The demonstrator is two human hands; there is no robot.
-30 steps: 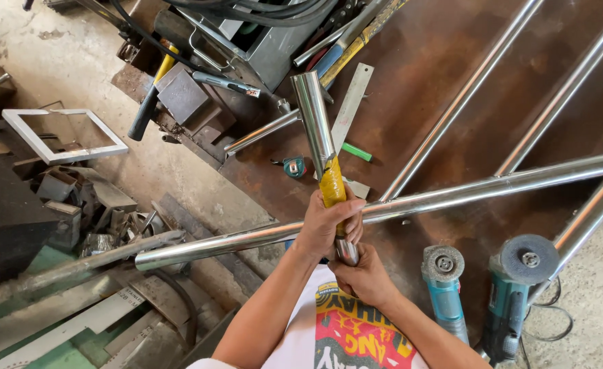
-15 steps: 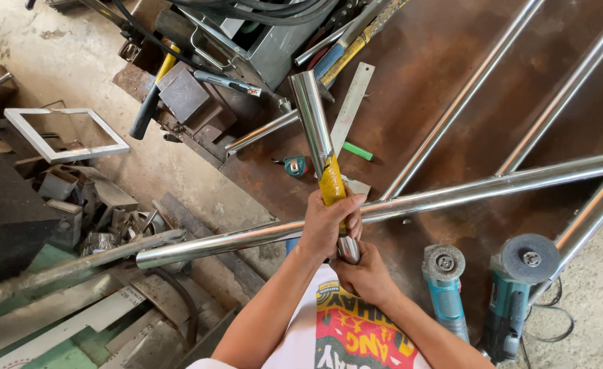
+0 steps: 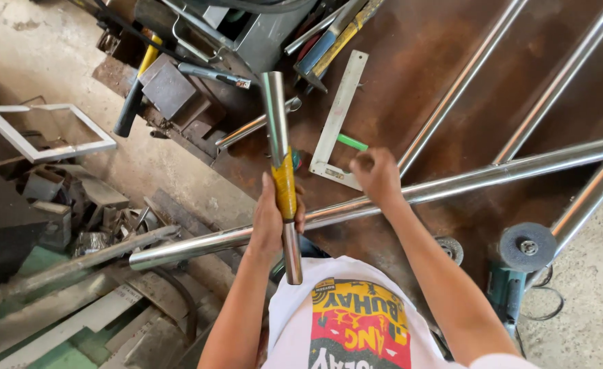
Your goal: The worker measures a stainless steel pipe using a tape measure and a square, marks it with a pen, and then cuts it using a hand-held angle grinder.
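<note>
Steel tube: short shiny round tube with a yellow tape band [image 3: 281,171], held nearly upright over the near-left edge of the rusty brown steel tabletop [image 3: 411,61].
Left hand: left hand [image 3: 272,219] has its fingers clenched around the tube at the yellow band.
Right hand: right hand [image 3: 376,176] is off the tube, fingers curled loosely with nothing in them, above the long shiny steel pipe [image 3: 452,184] that lies across the tabletop.
Beside the hands: metal try square [image 3: 339,119] and a green marker [image 3: 351,142] lie just beyond the right hand.
Near-right edge: teal angle grinder [image 3: 520,260] rests there.
</note>
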